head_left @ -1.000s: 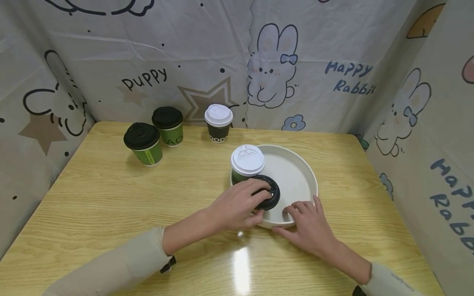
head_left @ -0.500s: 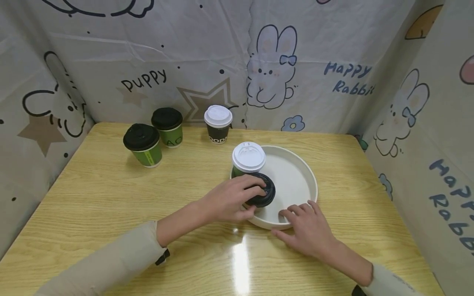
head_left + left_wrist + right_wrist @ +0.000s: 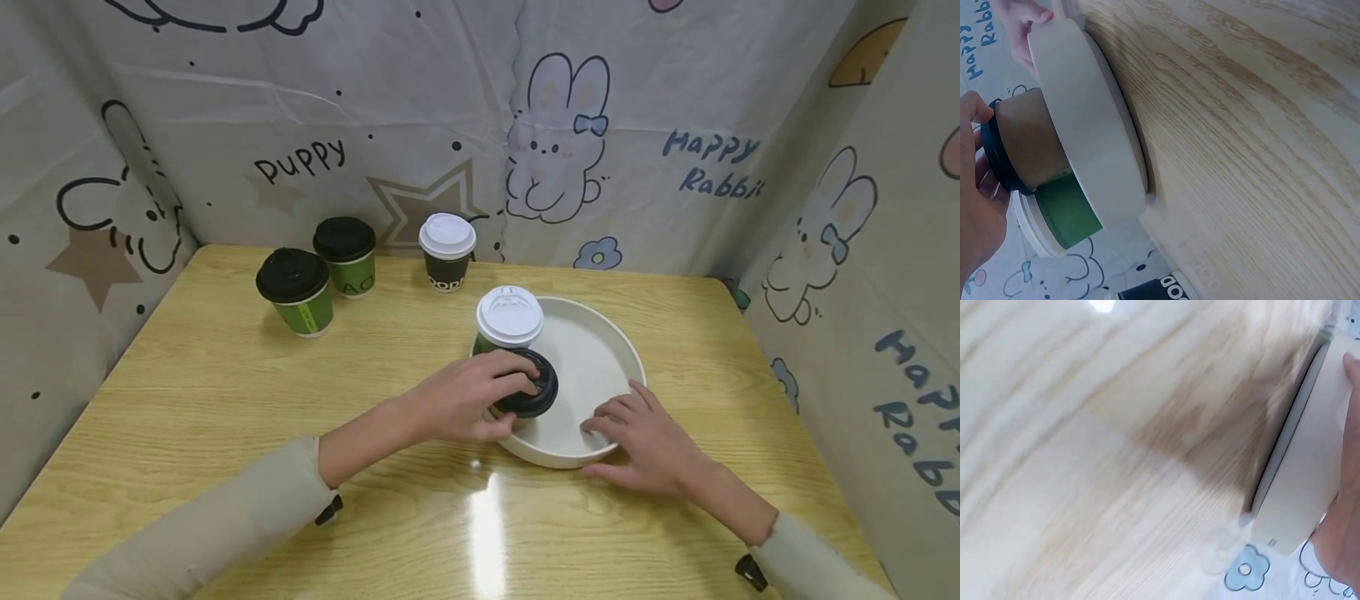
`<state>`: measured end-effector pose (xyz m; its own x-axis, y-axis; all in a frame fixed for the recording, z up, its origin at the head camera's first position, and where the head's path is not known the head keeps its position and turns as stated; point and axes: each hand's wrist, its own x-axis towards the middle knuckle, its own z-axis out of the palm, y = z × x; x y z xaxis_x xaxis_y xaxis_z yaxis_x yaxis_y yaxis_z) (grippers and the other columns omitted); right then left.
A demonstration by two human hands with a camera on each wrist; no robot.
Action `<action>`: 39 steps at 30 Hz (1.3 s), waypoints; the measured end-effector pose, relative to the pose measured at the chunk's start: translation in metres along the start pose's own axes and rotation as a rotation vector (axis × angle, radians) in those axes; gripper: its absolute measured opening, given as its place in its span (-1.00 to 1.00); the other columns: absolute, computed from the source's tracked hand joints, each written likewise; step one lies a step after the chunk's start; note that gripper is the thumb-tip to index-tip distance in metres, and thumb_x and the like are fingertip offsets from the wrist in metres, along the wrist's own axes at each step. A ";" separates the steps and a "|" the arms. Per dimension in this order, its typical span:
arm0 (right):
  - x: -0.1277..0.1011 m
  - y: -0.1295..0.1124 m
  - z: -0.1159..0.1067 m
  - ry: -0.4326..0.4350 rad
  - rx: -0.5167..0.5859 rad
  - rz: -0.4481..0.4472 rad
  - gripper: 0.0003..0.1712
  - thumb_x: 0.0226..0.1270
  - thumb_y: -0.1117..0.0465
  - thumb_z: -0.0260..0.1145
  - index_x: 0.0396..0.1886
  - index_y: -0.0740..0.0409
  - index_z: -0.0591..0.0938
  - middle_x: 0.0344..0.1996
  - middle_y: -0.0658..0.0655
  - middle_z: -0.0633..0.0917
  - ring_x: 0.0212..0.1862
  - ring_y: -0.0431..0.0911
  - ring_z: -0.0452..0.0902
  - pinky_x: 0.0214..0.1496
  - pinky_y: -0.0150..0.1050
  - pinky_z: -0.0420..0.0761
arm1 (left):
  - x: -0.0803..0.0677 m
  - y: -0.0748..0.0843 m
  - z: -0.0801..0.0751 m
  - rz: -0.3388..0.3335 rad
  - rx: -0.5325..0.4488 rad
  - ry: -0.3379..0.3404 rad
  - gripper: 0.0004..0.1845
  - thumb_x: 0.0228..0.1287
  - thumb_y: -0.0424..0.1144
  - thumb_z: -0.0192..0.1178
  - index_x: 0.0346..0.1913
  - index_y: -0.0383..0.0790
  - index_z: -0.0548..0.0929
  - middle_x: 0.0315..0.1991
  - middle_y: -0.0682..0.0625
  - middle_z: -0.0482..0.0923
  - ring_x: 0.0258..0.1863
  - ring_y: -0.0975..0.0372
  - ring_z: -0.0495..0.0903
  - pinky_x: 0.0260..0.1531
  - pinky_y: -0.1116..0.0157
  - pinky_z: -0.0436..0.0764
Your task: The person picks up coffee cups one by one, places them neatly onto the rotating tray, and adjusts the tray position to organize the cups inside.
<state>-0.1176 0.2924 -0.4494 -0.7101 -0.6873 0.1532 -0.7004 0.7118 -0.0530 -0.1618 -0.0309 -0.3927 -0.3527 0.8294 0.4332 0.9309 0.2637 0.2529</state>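
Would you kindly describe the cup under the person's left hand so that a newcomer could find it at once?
Start at the round white tray on the wooden table. Two cups stand inside it at its left side, and the nearer one, the brown cup, is gripped from above by the left hand. Its black lid and brown wall set it apart from the green cup with a white lid just behind it.

A light wooden table (image 3: 225, 400) with visible grain fills the scene, a bright glare of overhead light on its near edge. Pale cloth walls (image 3: 420, 108) printed with rabbits, stars and words enclose three sides.
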 end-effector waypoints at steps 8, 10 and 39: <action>-0.002 0.020 0.001 -0.001 -0.015 -0.068 -0.37 0.13 -0.48 0.30 -0.01 -0.18 0.67 -0.07 -0.11 0.62 0.11 -0.07 0.45 0.47 0.26 -0.02 | 0.000 -0.003 0.000 0.009 -0.005 -0.006 -0.61 0.17 -0.26 0.29 0.09 -0.22 0.63 0.17 -0.08 0.51 0.18 0.13 0.47 0.16 0.23 0.51; -0.002 0.023 0.001 0.010 -0.011 -0.074 -0.38 0.13 -0.47 0.31 -0.02 -0.17 0.68 -0.08 -0.11 0.62 0.09 -0.07 0.46 0.47 0.26 -0.02 | 0.000 -0.003 0.000 0.008 -0.006 -0.010 -0.61 0.17 -0.25 0.29 0.09 -0.22 0.63 0.18 -0.08 0.51 0.18 0.14 0.47 0.16 0.24 0.51; 0.000 -0.006 0.000 -0.004 0.046 0.054 -0.39 0.16 -0.44 0.32 -0.03 -0.12 0.68 -0.10 -0.03 0.63 0.06 -0.03 0.50 0.43 0.36 -0.06 | 0.002 -0.008 -0.008 -0.042 0.025 -0.076 -0.70 0.16 -0.27 0.28 -0.02 -0.16 0.59 0.18 -0.09 0.49 0.16 0.14 0.47 0.11 0.22 0.56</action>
<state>-0.1134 0.2875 -0.4492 -0.7470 -0.6489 0.1450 -0.6638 0.7403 -0.1064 -0.1711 -0.0356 -0.3870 -0.3842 0.8521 0.3554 0.9178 0.3107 0.2472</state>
